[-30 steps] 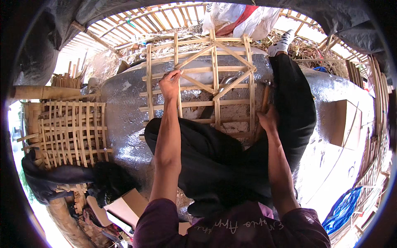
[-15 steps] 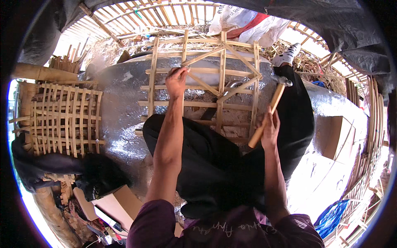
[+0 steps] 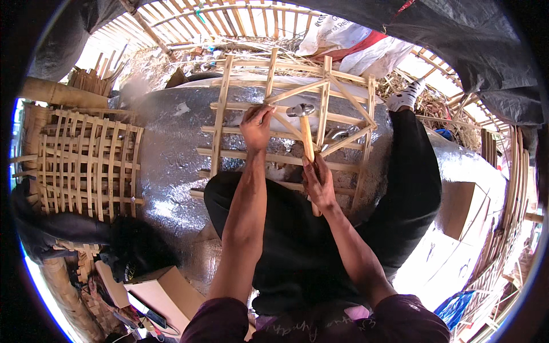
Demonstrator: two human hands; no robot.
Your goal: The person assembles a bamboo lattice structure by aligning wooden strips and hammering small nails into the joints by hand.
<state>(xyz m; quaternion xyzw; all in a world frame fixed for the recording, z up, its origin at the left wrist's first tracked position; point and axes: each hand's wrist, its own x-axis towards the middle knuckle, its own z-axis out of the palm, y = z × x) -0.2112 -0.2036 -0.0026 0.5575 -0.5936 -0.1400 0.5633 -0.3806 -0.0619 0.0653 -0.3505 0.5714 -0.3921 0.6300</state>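
Observation:
A lattice frame of bamboo strips [image 3: 218, 117], with diagonal pieces forming a diamond shape, lies in front of me against my bent leg. My left hand [image 3: 257, 127] is at its left part, fingertips pinched where a diagonal strip meets an upright; whatever sits between them is too small to make out. In my right hand [image 3: 320, 180] is a hammer [image 3: 307, 131], gripped around its wooden handle. Its metal head [image 3: 301, 110] hangs over the lattice, just right of my left fingers. A curved metal object [image 3: 337, 135] shows among the strips at the right.
A woven bamboo panel [image 3: 91, 163] stands at the left. An open cardboard box [image 3: 166, 291] is at lower left, another carton [image 3: 460, 208] at right. My outstretched leg [image 3: 409, 171] borders the lattice. Silvery sheeting [image 3: 166, 148] covers the ground; a white and red sack [image 3: 354, 40] lies at the back.
My right hand has swung the hammer leftward, from beyond the lattice's right side to close beside my left hand. The lattice and my left hand appear slightly lower and further right.

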